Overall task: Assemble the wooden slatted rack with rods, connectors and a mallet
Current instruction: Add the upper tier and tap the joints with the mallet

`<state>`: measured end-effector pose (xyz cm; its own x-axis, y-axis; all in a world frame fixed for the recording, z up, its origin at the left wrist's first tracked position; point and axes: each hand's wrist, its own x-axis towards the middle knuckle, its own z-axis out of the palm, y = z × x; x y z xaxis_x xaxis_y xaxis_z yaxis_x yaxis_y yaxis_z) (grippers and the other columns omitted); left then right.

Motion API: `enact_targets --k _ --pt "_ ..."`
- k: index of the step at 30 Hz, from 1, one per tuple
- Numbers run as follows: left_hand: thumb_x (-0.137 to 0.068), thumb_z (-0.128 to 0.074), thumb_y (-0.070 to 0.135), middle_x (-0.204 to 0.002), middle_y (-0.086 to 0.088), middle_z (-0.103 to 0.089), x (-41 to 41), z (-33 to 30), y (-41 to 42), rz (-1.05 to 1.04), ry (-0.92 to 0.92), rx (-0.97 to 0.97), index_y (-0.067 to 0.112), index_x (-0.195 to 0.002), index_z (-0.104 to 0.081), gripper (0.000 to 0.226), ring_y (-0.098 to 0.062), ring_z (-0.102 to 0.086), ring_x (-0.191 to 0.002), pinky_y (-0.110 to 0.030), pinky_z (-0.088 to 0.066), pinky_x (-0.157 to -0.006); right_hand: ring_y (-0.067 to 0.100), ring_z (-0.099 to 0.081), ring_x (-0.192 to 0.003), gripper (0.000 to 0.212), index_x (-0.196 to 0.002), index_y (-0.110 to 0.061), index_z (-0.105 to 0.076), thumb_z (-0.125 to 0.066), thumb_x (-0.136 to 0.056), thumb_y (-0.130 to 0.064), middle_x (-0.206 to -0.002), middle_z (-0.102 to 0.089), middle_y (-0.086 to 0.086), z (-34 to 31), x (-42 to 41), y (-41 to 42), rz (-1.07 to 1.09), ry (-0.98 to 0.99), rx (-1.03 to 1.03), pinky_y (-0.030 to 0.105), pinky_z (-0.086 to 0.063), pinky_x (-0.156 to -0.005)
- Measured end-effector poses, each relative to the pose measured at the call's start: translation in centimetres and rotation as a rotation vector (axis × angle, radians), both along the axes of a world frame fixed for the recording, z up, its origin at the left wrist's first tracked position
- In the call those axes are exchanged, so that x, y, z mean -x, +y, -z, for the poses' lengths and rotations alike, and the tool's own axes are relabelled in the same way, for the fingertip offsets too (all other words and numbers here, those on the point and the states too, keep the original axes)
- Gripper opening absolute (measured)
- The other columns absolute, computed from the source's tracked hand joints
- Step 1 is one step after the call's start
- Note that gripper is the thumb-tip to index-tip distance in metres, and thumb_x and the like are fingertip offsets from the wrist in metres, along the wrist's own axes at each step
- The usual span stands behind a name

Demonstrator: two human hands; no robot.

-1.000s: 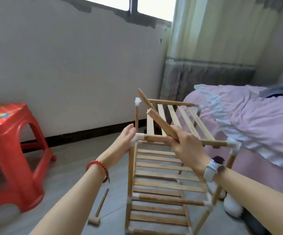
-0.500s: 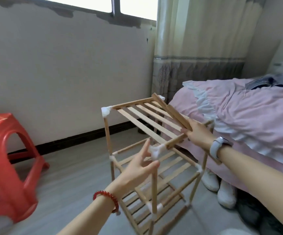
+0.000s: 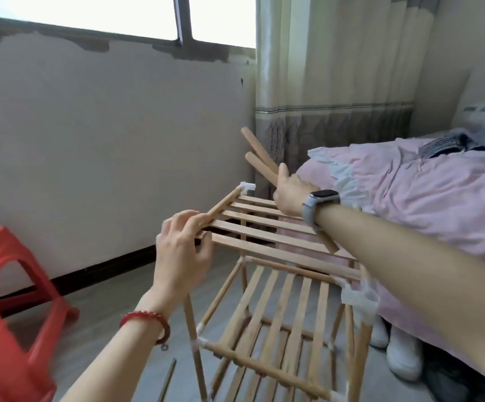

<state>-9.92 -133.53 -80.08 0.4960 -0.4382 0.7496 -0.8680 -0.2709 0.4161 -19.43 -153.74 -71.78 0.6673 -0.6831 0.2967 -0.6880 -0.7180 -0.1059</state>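
Note:
The wooden slatted rack [image 3: 276, 288] stands on the floor in front of me, with several slatted shelves, round rods and white plastic connectors [image 3: 247, 187] at its corners. My left hand [image 3: 181, 250] grips the near left end of the top shelf's side rod. My right hand [image 3: 292, 194], with a watch on the wrist, is over the far side of the top shelf and holds two loose wooden rods [image 3: 260, 159] that point up and to the left. The mallet's head is out of view.
A red plastic stool [image 3: 6, 300] stands at the left. A bed with a pink cover [image 3: 427, 198] lies at the right, close to the rack, with white shoes [image 3: 400, 352] beneath it. A thin wooden handle [image 3: 168, 380] lies on the floor at the bottom. A curtain hangs behind.
The rack has been turned round further. My left hand has gone from open beside a corner to a grip on the top side rod. My right hand has lifted the loose rods higher.

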Motion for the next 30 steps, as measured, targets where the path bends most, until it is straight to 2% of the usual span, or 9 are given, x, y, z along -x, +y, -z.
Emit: enact_targets --k 3,5,8,11,14,19,22,26,30 --pt "-0.097 -0.050 0.026 -0.146 -0.003 -0.034 -3.3 0.5 0.8 0.150 0.482 -0.150 0.020 -0.141 -0.039 0.046 -0.017 -0.031 -0.136 -0.032 -0.025 -0.112 0.039 -0.048 -0.119 0.066 -0.149 -0.016 -0.009 -0.040 -0.091 -0.010 -0.139 -0.036 0.018 2.5 -3.8 -0.4 -0.043 0.093 -0.082 0.048 -0.042 -0.093" --pt "-0.098 -0.048 0.023 -0.141 0.002 -0.042 -4.5 0.9 1.0 0.242 0.571 -0.196 0.021 -0.132 -0.049 0.035 -0.013 -0.039 -0.132 -0.028 -0.030 -0.110 0.039 -0.045 -0.122 0.053 -0.143 -0.012 -0.025 -0.042 -0.093 -0.012 -0.139 -0.037 0.019 4.4 -5.0 0.0 -0.082 0.191 -0.136 0.048 -0.040 -0.097" --pt "-0.096 -0.051 0.019 -0.127 0.013 -0.048 -5.1 0.8 1.9 0.254 0.479 -0.144 0.027 -0.105 -0.063 0.017 -0.007 -0.044 -0.124 -0.021 -0.031 -0.101 0.036 -0.050 -0.114 0.036 -0.130 -0.012 -0.037 -0.039 -0.093 -0.014 -0.128 -0.044 0.016 6.0 -5.7 0.5 -0.081 0.105 -0.007 0.043 -0.042 -0.084" --pt "-0.091 -0.059 0.024 -0.130 0.019 -0.047 -4.5 1.1 3.0 0.338 0.461 -0.143 0.033 -0.096 -0.066 0.013 -0.004 -0.050 -0.115 -0.024 -0.040 -0.096 0.033 -0.045 -0.118 0.032 -0.125 -0.013 -0.041 -0.040 -0.093 -0.017 -0.129 -0.045 0.013 6.3 -5.6 -0.1 -0.125 0.093 0.022 0.043 -0.042 -0.088" --pt "-0.081 -0.058 0.045 -0.133 0.020 -0.049 -2.7 1.7 3.9 0.451 0.374 -0.123 0.037 -0.095 -0.067 0.019 -0.020 -0.063 -0.090 -0.029 -0.055 -0.075 0.030 -0.045 -0.121 0.036 -0.128 -0.013 -0.041 -0.042 -0.091 -0.014 -0.131 -0.047 0.010 6.4 -4.5 -0.9 -0.192 0.126 0.070 0.041 -0.042 -0.093" --pt "-0.087 -0.052 0.050 -0.117 0.024 -0.057 0.2 2.9 4.1 0.545 0.198 -0.158 0.035 -0.104 -0.064 0.026 0.003 -0.057 -0.107 -0.019 -0.052 -0.086 0.035 -0.058 -0.102 0.037 -0.129 -0.009 -0.039 -0.039 -0.092 -0.006 -0.116 -0.051 0.014 5.3 -2.8 0.2 -0.130 0.132 0.200 0.037 -0.038 -0.068" --pt "-0.086 -0.052 0.052 -0.112 0.025 -0.057 0.4 2.1 3.7 0.542 0.201 -0.186 0.034 -0.103 -0.063 0.027 0.004 -0.058 -0.105 -0.021 -0.053 -0.086 0.036 -0.054 -0.110 0.040 -0.134 -0.006 -0.036 -0.037 -0.094 -0.008 -0.126 -0.048 0.017 3.5 -3.8 -0.9 0.014 0.033 0.045 0.039 -0.042 -0.078" --pt "-0.084 -0.048 0.053 -0.112 0.025 -0.054 0.2 2.3 3.9 0.539 0.187 -0.218 0.032 -0.103 -0.063 0.031 0.004 -0.056 -0.107 -0.020 -0.051 -0.090 0.038 -0.036 -0.126 0.081 -0.149 -0.041 0.002 -0.035 -0.086 -0.005 -0.142 -0.035 0.018 5.2 -4.4 -0.4 -0.154 0.207 -0.199 0.050 -0.032 -0.105" --pt "-0.086 -0.042 0.066 -0.115 0.024 -0.056 0.3 3.5 4.0 0.547 0.204 -0.168 0.033 -0.107 -0.062 0.044 0.001 -0.057 -0.109 -0.024 -0.054 -0.088 0.034 -0.046 -0.113 0.069 -0.145 -0.030 -0.020 -0.041 -0.084 -0.005 -0.124 -0.049 0.016 6.2 -4.6 -0.1 -0.115 0.187 -0.092 0.048 -0.041 -0.097"
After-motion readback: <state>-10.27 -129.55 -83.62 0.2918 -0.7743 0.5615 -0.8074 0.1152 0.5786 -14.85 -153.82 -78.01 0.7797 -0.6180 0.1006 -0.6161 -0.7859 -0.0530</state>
